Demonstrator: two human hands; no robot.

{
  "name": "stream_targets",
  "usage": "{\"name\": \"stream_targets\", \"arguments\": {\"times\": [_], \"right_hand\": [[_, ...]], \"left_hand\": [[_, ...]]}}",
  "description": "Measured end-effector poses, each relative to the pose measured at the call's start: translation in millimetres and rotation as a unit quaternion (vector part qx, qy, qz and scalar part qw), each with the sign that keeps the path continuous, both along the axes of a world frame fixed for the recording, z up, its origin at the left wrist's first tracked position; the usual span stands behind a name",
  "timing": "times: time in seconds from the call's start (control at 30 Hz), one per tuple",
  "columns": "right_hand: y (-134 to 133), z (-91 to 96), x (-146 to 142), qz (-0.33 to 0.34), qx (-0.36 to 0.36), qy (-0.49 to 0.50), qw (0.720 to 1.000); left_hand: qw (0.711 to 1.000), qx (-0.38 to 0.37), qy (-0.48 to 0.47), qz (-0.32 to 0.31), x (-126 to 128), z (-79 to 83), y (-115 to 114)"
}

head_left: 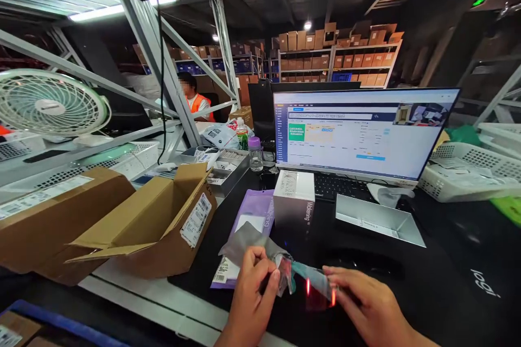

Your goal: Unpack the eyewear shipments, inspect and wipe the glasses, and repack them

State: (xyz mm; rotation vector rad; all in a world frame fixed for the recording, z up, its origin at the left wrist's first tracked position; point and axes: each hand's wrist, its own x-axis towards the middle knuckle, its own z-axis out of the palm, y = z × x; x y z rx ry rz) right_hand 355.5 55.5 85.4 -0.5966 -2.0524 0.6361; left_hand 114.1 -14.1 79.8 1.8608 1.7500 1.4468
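Note:
My left hand (pixel 251 287) pinches a small clear plastic packet (pixel 303 276) at its left end, and a grey pouch (pixel 244 243) sticks out behind its fingers. My right hand (pixel 366 303) holds the packet's right end, fingers curled over it. A red scanner light glows on the packet. Just behind the hands stand a white product box (pixel 293 200) and a purple mailer bag (pixel 254 214) on the black desk mat (pixel 427 282).
An open cardboard box (pixel 154 222) lies on its side at left, beside another carton (pixel 49 217). A monitor (pixel 362 133), keyboard (pixel 337 184), grey tray (pixel 376 219), white baskets (pixel 468 173), a fan (pixel 49 103) and bottles (pixel 255 153) surround the desk. A person in an orange vest (pixel 193 98) sits beyond.

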Motion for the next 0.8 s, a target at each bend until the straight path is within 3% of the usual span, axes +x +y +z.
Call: {"name": "stream_targets", "arguments": {"times": [0.07, 0.13, 0.23, 0.3, 0.4, 0.5, 0.57, 0.67, 0.73, 0.8], "right_hand": [[-4.6, -3.5, -11.5, -0.015, -0.155, 0.023, 0.988], [-11.4, -5.0, -23.1, 0.0, -0.295, 0.043, 0.955], [-19.6, -6.5, -34.9, 0.016, -0.372, 0.068, 0.926], [-20.3, -6.3, -37.1, 0.012, -0.309, 0.061, 0.949], [-14.0, 0.6, -32.7, 0.037, -0.057, 0.003, 0.998], [-4.2, 17.2, -24.3, 0.078, 0.189, -0.089, 0.975], [1.9, 27.1, -20.3, 0.098, 0.279, -0.138, 0.945], [8.5, 28.1, -20.5, 0.111, 0.317, -0.154, 0.929], [10.1, 21.1, -25.6, 0.079, 0.272, -0.123, 0.951], [9.4, 15.2, -33.7, 0.037, 0.179, -0.077, 0.98]], "left_hand": [[0.999, 0.013, 0.03, 0.006, -0.9, -0.5, -1.5], [0.998, 0.03, 0.052, 0.016, -3.3, 0.1, -2.8], [0.997, 0.04, 0.063, 0.034, -8.4, 2.2, -6.0], [0.996, 0.044, 0.06, 0.045, -11.8, 3.7, -8.8], [0.994, 0.061, 0.055, 0.066, -16.6, 6.2, -10.9], [0.993, 0.068, 0.067, 0.069, -21.2, 8.6, -9.5], [0.994, 0.065, 0.076, 0.05, -23.4, 9.5, -8.4], [0.994, 0.07, 0.07, 0.035, -23.5, 8.8, -9.0], [0.994, 0.079, 0.055, 0.043, -21.1, 6.2, -10.3], [0.994, 0.085, 0.043, 0.052, -17.6, 1.2, -10.7]]}}
